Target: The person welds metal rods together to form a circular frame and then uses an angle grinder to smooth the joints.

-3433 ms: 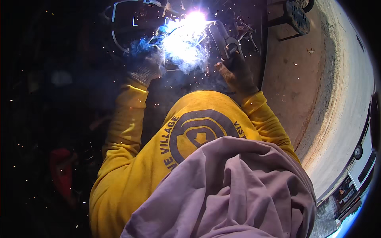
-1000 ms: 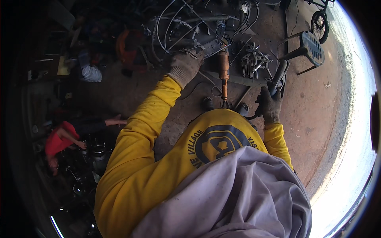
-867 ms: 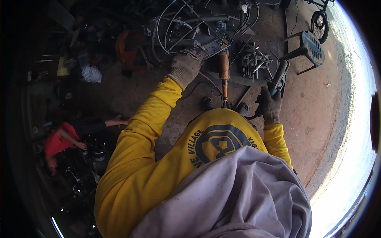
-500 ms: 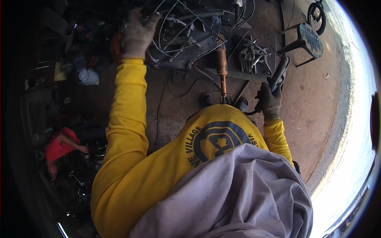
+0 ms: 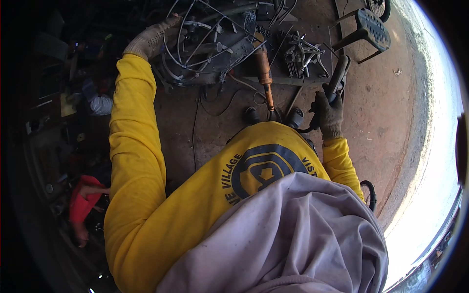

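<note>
My gloved left hand (image 5: 150, 40) is at the left side of a round metal rod frame (image 5: 198, 66), its fingers closed about the outer rod. The frame, made of thin curved rods, sits on a dark, cluttered workbench (image 5: 320, 33). In my gloved right hand (image 5: 328, 111) is a black welding electrode holder (image 5: 338, 78), gripped by its handle, with a thin rod at its tip and a cable trailing below. Between the hands, an orange angle grinder (image 5: 264, 68) lies over the bench's near edge.
Locking clamps (image 5: 304, 57) hang in a bunch on the bench. A dark plastic stool (image 5: 372, 31) and a bicycle wheel (image 5: 379, 7) stand at the far right. Cables (image 5: 197, 117) run across the floor. Another person in a red shirt (image 5: 83, 202) is low at the left.
My left hand has moved from raised, spread fingers onto the frame's left side. The right hand keeps hold of the electrode holder. The whole view has shifted slightly.
</note>
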`<state>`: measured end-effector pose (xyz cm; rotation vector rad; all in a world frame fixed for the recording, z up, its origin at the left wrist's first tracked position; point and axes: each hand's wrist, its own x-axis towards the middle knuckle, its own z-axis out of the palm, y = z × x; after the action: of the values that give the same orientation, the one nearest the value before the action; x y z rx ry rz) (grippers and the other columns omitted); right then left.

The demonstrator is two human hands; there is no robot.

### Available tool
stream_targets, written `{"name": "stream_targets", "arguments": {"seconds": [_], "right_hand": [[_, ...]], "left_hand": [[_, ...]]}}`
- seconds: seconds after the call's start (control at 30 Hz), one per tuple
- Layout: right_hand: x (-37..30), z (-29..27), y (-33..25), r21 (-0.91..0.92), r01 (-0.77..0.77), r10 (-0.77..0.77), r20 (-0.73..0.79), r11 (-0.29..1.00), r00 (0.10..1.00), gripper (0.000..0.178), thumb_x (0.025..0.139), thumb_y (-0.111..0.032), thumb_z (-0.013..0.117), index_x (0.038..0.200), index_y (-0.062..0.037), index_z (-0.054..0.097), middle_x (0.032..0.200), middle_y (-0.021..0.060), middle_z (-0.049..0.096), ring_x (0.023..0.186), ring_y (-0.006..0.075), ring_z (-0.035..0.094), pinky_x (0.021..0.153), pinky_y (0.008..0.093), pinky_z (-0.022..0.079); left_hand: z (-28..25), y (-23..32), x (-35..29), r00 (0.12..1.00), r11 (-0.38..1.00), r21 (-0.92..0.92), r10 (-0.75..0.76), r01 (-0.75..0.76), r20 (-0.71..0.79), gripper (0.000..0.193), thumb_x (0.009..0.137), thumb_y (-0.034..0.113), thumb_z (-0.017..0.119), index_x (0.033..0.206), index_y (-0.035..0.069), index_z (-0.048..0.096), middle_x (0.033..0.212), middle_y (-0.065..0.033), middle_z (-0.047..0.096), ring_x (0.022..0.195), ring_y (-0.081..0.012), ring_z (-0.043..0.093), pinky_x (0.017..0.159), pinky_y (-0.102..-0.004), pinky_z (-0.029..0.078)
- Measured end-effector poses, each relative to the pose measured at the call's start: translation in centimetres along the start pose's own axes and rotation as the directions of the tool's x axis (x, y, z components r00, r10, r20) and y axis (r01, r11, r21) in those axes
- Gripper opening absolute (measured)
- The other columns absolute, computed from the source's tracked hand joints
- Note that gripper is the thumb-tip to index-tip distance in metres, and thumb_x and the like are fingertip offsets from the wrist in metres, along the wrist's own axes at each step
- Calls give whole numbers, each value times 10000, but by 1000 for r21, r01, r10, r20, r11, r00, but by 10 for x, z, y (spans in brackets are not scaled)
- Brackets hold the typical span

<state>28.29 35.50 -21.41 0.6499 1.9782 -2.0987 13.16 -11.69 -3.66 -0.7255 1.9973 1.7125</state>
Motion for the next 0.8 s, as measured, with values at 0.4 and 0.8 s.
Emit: {"name": "stream_targets", "arguments": {"seconds": [0.4, 0.8], "right_hand": [[-6, 8, -2, -174, 122, -92, 171, 977, 981, 408, 904, -240, 752, 1216, -34, 589, 903, 80, 688, 792, 145, 674, 708, 301, 543], [-6, 39, -19, -427, 273, -130, 335, 862, 933, 353, 916, -198, 735, 1188, -25, 591, 896, 83, 678, 810, 152, 665, 730, 314, 541]], "left_hand": [[80, 18, -68, 907, 722, 580, 416, -376, 70, 641, 872, 405, 796, 1341, 7, 615, 1091, -83, 701, 1001, -175, 675, 939, -354, 519], [58, -49, -97, 779, 736, 259, 609, -626, 151, 755, 864, 205, 823, 1477, 6, 430, 1059, -47, 610, 946, -128, 608, 885, -312, 520]]}}
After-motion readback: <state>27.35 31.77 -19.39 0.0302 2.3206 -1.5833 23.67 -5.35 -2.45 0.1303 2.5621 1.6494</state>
